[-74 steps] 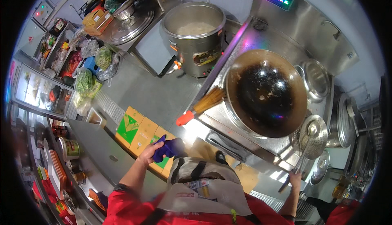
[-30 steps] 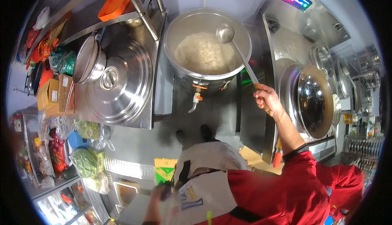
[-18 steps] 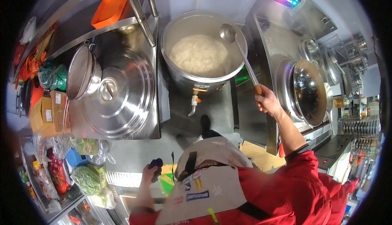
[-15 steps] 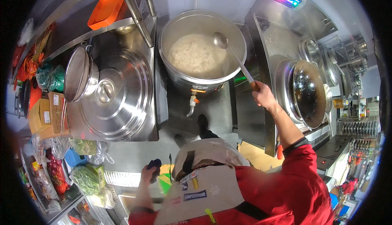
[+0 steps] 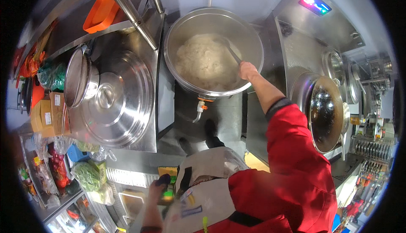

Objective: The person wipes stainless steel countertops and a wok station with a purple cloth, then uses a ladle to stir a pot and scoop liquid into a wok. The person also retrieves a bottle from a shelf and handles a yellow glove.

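A big round steel stockpot (image 5: 249, 36) stands ahead of me, holding cloudy, pale broth (image 5: 198, 61) with a lumpy, light-coloured mass. Over its right side reaches my right hand (image 5: 247, 70), closed around the handle of a ladle (image 5: 234, 55). The ladle's bowl is down at the broth's surface and barely shows. Low at my left side hangs my left hand (image 5: 155, 189), its fingers curled round a small dark object (image 5: 163, 179) whose kind I cannot make out. A tap (image 5: 198, 109) with an orange handle juts from the pot's lower front.
On the left counter lies a wide steel lid (image 5: 127, 106), with a strainer (image 5: 75, 78) near it. An orange tray (image 5: 101, 13) sits on the shelf above. To the right, a blackened wok (image 5: 325, 114) rests on the stove. Bagged vegetables (image 5: 86, 176) fill the lower left.
My right hand has moved left and forward, over the pot. The ladle's bowl, lifted above the broth before, is now down in it. My left hand has dropped slightly.
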